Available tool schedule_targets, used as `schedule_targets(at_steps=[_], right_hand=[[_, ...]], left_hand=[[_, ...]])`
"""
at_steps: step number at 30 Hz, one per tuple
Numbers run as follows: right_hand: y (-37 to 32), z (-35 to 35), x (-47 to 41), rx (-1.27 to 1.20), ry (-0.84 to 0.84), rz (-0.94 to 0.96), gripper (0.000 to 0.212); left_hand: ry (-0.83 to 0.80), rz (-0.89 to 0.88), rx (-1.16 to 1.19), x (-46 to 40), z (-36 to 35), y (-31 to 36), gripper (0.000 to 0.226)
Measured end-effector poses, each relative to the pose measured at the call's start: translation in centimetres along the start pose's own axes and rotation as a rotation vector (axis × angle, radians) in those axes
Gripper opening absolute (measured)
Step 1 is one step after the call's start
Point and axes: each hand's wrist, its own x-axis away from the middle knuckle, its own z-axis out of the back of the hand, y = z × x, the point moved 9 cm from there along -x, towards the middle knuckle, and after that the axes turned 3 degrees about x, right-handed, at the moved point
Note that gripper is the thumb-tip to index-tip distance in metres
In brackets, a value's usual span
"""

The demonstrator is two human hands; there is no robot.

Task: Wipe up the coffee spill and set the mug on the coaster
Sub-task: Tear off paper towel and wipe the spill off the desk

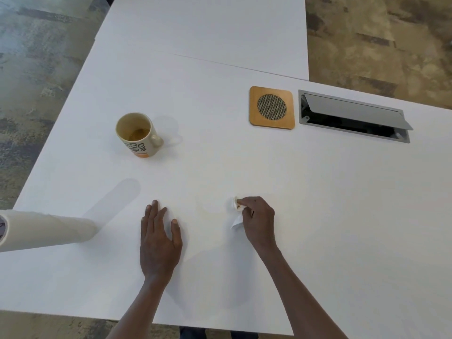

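Right hand [259,220] fingers clamped on stained tissue [236,208]; left hand [159,237] flat on desk [220,155], fingers apart. Faint residue, possibly coffee, between them.

Single head view, looking steeply down and forward over the bench [220,155] from its near edge, close above both forearms; floor visible far and left.

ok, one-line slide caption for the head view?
Right hand wipes table with stained tissue; mug not yet on coaster.
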Motion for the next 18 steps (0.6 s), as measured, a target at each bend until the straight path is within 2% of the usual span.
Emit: schedule_targets(at_steps=[5, 7, 10, 14, 18], right_hand=[[1.2, -1.0, 1.3, -0.051, -0.184, 0.01, 0.051], [0.9, -0.2, 1.1, -0.048, -0.115, 0.025, 0.04], [-0.5, 1.3, -0.2, 0.093, 0.085, 0.064, 0.018], [-2.0, 2.3, -2.3, 0.275, 0.263, 0.145, 0.018], [-2.0, 1.1, -2.3, 0.481, 0.24, 0.278, 0.025]], left_hand=[[-0.001, 0.003, -0.01, -0.2, -0.1, -0.4, 0.049], [0.001, -0.006, -0.016, -0.1, -0.2, -0.3, 0.05], [0.007, -0.006, -0.007, -0.1, -0.2, -0.3, 0.05], [-0.001, -0.001, -0.011, -0.1, -0.1, -0.3, 0.05], [-0.009, 0.003, -0.008, -0.1, -0.1, -0.1, 0.05]])
